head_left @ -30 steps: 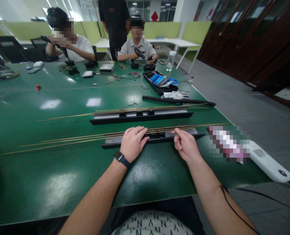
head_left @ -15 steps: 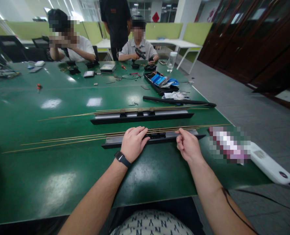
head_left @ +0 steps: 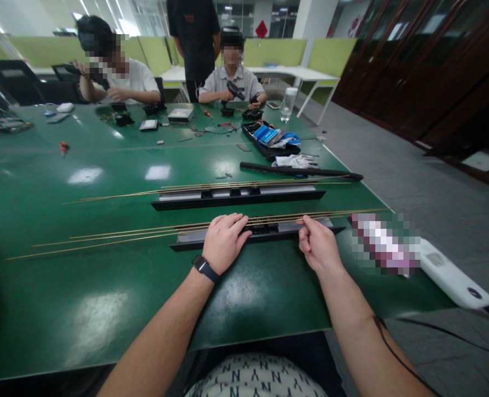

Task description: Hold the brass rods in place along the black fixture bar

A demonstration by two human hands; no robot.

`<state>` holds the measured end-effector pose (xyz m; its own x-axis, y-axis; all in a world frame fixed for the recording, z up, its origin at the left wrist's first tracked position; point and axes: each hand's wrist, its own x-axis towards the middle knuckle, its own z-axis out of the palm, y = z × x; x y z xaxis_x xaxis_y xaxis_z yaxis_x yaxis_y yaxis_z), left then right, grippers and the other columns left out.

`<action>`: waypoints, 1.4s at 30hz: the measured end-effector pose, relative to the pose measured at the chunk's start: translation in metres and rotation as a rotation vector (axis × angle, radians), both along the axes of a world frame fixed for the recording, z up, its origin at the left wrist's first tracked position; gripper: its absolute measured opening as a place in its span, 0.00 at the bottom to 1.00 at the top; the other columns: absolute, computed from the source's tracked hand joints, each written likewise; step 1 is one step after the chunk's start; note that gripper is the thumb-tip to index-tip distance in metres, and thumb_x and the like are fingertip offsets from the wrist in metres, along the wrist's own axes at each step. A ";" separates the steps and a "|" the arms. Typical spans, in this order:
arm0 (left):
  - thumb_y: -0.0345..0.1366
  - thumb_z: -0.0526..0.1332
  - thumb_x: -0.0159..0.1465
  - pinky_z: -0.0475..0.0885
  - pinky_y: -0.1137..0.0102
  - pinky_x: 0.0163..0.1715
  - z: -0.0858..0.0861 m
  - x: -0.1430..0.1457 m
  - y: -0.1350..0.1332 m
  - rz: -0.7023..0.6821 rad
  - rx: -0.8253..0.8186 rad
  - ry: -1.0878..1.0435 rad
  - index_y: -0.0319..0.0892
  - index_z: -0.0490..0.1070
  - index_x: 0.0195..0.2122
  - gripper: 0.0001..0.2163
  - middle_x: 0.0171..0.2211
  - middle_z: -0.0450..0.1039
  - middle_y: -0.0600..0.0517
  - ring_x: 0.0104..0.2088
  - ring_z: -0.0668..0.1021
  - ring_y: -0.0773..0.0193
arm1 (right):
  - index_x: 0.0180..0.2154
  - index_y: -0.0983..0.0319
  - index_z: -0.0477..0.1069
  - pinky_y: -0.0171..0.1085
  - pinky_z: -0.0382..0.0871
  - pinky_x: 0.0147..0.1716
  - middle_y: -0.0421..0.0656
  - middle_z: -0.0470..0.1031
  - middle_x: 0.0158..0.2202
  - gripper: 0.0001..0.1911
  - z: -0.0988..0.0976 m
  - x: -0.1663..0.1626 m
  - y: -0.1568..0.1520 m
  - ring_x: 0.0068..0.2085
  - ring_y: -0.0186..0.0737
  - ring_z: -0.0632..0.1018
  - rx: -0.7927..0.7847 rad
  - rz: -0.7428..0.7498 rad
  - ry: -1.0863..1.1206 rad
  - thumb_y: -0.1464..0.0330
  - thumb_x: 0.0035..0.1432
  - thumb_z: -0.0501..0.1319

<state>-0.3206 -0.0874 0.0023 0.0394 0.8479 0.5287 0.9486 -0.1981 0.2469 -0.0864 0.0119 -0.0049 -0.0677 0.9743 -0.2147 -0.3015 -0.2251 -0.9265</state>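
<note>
Lying lengthwise over the black strip [head_left: 269, 237], set in from the table [head_left: 136, 309]'s near edge, gold rods [head_left: 277, 219] pass under a loosely arched left hand [head_left: 223, 240], grip unclear, toward a right hand [head_left: 316, 242] apparently pinching one, any pull best made level.

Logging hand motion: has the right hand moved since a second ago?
Yes: the right hand sits slightly farther right along the nearer black rail.

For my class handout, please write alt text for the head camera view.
The left hand lies across thin golden rods over a black-edged strip; the right hand pinches one. Beyond, more rods top a second strip on the green table.
</note>
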 end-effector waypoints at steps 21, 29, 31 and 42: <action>0.40 0.63 0.70 0.70 0.56 0.58 0.000 0.000 0.000 -0.001 0.003 0.008 0.44 0.74 0.55 0.14 0.54 0.79 0.46 0.55 0.79 0.54 | 0.33 0.63 0.74 0.27 0.46 0.08 0.35 0.68 0.16 0.18 -0.001 -0.001 -0.001 0.10 0.24 0.58 0.019 0.024 -0.013 0.56 0.52 0.73; 0.40 0.63 0.69 0.70 0.55 0.58 0.000 0.000 0.000 0.001 0.002 0.002 0.45 0.75 0.55 0.14 0.54 0.79 0.46 0.55 0.79 0.54 | 0.33 0.62 0.73 0.27 0.46 0.08 0.35 0.68 0.16 0.18 0.001 -0.001 -0.001 0.10 0.25 0.59 0.020 0.018 -0.020 0.55 0.52 0.73; 0.40 0.63 0.69 0.70 0.56 0.58 0.000 0.000 0.000 0.000 0.004 0.002 0.45 0.75 0.55 0.14 0.54 0.79 0.46 0.55 0.78 0.54 | 0.33 0.62 0.73 0.27 0.46 0.08 0.35 0.68 0.16 0.19 0.001 -0.001 -0.001 0.10 0.25 0.59 0.016 0.020 -0.021 0.55 0.52 0.73; 0.40 0.63 0.69 0.70 0.55 0.58 0.000 0.001 0.001 0.000 -0.014 0.006 0.45 0.75 0.55 0.14 0.54 0.79 0.46 0.55 0.79 0.54 | 0.35 0.65 0.76 0.26 0.46 0.08 0.36 0.69 0.16 0.22 -0.001 -0.003 -0.003 0.10 0.24 0.59 0.029 0.097 -0.061 0.52 0.52 0.73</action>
